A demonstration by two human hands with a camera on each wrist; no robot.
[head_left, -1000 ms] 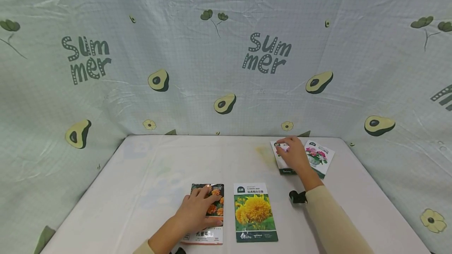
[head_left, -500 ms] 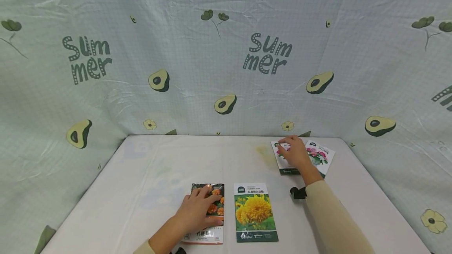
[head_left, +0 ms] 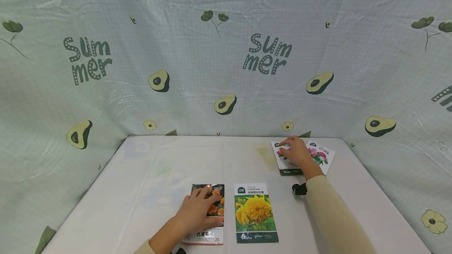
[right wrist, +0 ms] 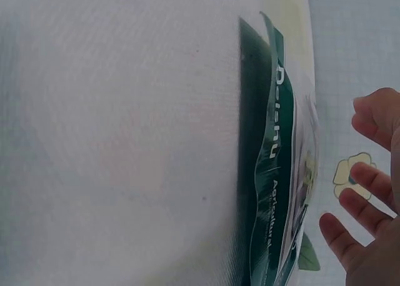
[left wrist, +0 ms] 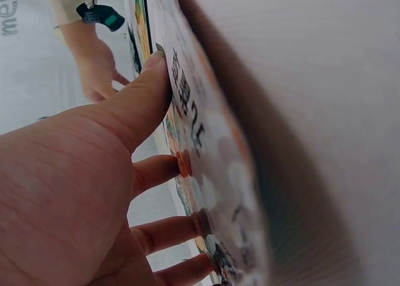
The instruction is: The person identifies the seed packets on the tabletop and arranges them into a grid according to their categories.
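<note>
My left hand (head_left: 195, 211) lies on a seed packet with orange flowers (head_left: 212, 236), fingers spread over its front. In the left wrist view, thumb and fingertips touch the packet's printed face. To its right a seed packet with a yellow flower (head_left: 256, 211) lies flat. At the back right, my right hand (head_left: 297, 153) is over a seed packet with pink flowers (head_left: 281, 164) and hides part of it. From the right wrist view, its loosely bent fingers are apart from this packet's green edge (right wrist: 273, 192). Another pink-flower packet (head_left: 322, 155) lies just right of it, at a slant.
The white table (head_left: 159, 171) carries the packets. A pale cloth wall (head_left: 187, 58) printed with avocados rises along its back and sides. A black wrist camera (head_left: 299, 189) sits at the right sleeve.
My right hand has shifted slightly to the right, so more of the left pink-flower packet shows. The left hand and the packets show no clear movement.
</note>
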